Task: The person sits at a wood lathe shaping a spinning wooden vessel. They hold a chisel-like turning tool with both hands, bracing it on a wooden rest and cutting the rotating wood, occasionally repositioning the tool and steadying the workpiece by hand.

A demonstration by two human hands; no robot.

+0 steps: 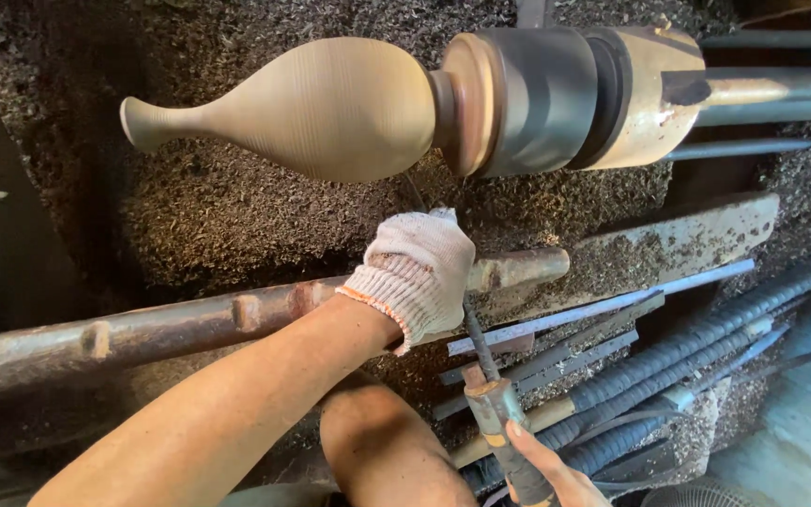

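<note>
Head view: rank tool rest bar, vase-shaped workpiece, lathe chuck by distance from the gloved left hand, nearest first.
1. Tool rest bar: directly under the gloved left hand, touching it.
2. Vase-shaped workpiece: above the hand, apart from it.
3. Lathe chuck: up and to the right, past the workpiece's base.

open gap under vase blank [330, 108] above tool rest bar [190, 324] | right blocked: chuck [537, 99] | lower right: stacked tools [668, 366] | shavings pile [218, 216] behind

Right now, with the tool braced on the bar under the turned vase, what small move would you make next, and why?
Probably ease the tool tip up toward the vase base: the gloved left hand already steadies it on the rest bar, the right hand grips its handle, and the tip seems short of the wood.
</note>
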